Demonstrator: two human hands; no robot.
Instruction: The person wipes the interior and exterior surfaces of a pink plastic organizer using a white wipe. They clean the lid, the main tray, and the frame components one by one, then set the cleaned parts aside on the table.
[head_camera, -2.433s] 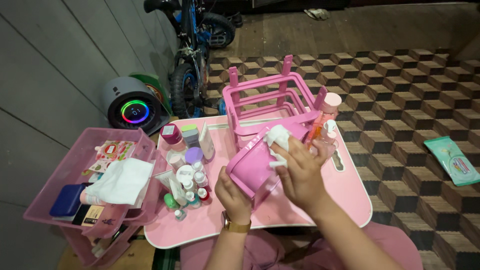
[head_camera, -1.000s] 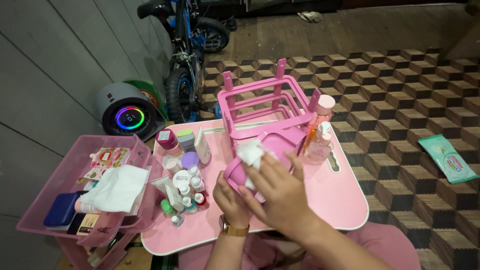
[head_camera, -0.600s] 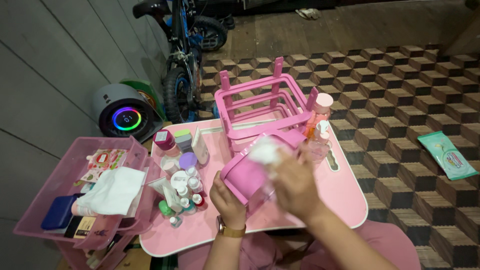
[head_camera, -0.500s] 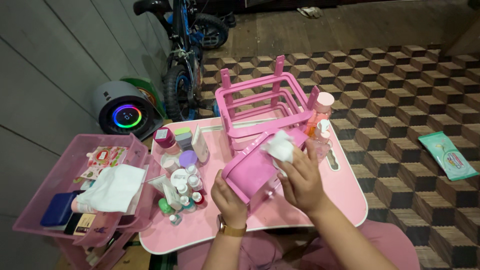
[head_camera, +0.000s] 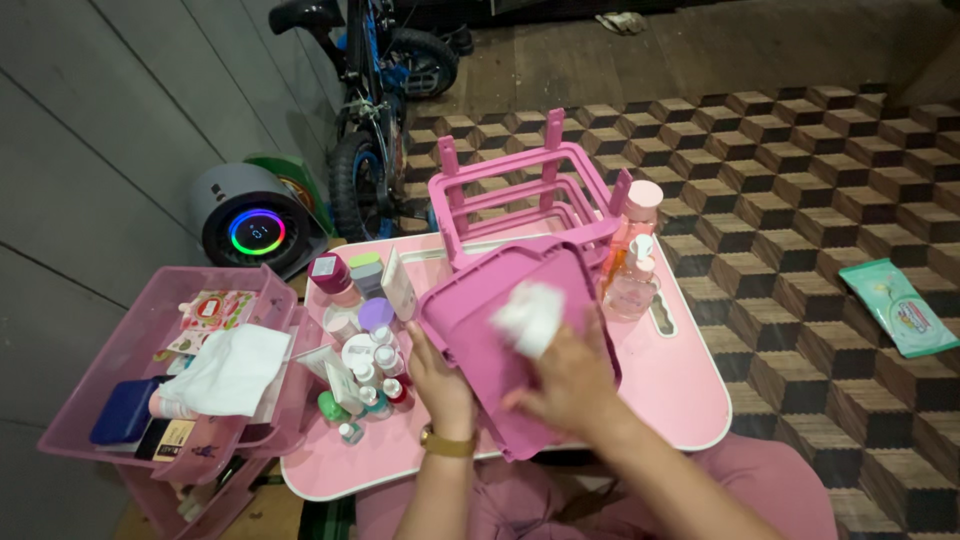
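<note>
A person sat at a small pink table (head_camera: 690, 390), seen from above; the left hand (head_camera: 440, 375) gripped the left edge of a pink plastic tray (head_camera: 480, 320), holding it tilted over the middle of the table, its near end towards the person's lap; the right hand (head_camera: 570, 380) was clenched around a crumpled white wipe (head_camera: 530, 315) and pressed it against the tray's inner face, near the tray's centre.

Just beyond the tray, at the far edge of the table, stood a pink rack (head_camera: 530, 195) with upright posts; to the right of the tray, near the rack, stood two clear bottles (head_camera: 632, 262), one with a pink cap and one with a white pump top.

On the left part of the table, just beside the left hand, a cluster of small jars and bottles (head_camera: 365, 340) crowded together; further left, touching the table's edge, a pink basket (head_camera: 130, 345) held a white cloth (head_camera: 232, 368), a dark blue case and small packets.

On the chequered floor well to the right lay a green packet of wipes (head_camera: 897, 306); at the far left stood a round grey device with a glowing coloured ring (head_camera: 252, 225), and beside it a bicycle (head_camera: 370, 110).
</note>
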